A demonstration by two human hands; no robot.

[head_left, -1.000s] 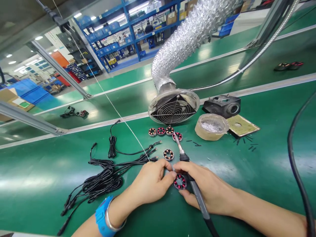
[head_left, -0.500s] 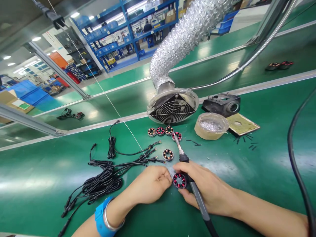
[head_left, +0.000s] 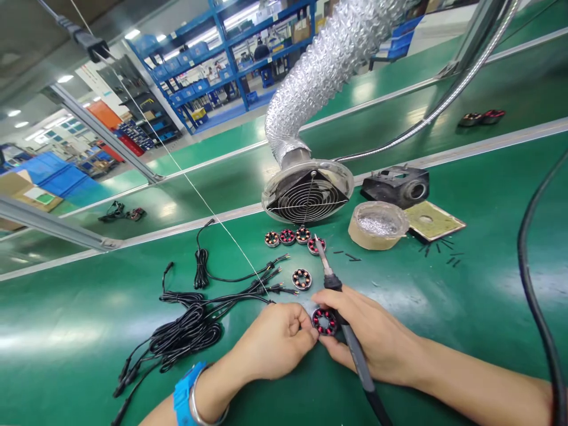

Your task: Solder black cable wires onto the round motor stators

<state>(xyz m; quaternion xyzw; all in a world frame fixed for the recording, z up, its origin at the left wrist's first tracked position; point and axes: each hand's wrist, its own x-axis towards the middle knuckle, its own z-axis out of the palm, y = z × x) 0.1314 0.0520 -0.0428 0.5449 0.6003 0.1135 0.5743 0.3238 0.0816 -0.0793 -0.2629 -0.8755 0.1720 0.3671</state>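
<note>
My right hand [head_left: 370,337] is closed around a black soldering iron [head_left: 344,322], whose tip points away toward the fan. Its fingers also steady a small round stator with red coils [head_left: 324,320] on the green bench. My left hand [head_left: 275,340] is curled in a pinch against the left side of that stator, with a thin solder wire [head_left: 213,213] running up and to the left from near it. Another stator [head_left: 302,278] lies just beyond, and several more [head_left: 288,237] sit in a row near the fan.
A fume extractor fan [head_left: 307,192] on a silver flexible duct [head_left: 328,65] stands behind the work spot. Black cables [head_left: 186,328] are bundled at the left. A tape-ringed tin [head_left: 377,225], a black holder [head_left: 397,186] and a yellow sponge [head_left: 435,220] lie at the right.
My left hand has drawn its fingers in from a spread pinch into a tighter curl beside the stator. The right hand and iron have barely moved.
</note>
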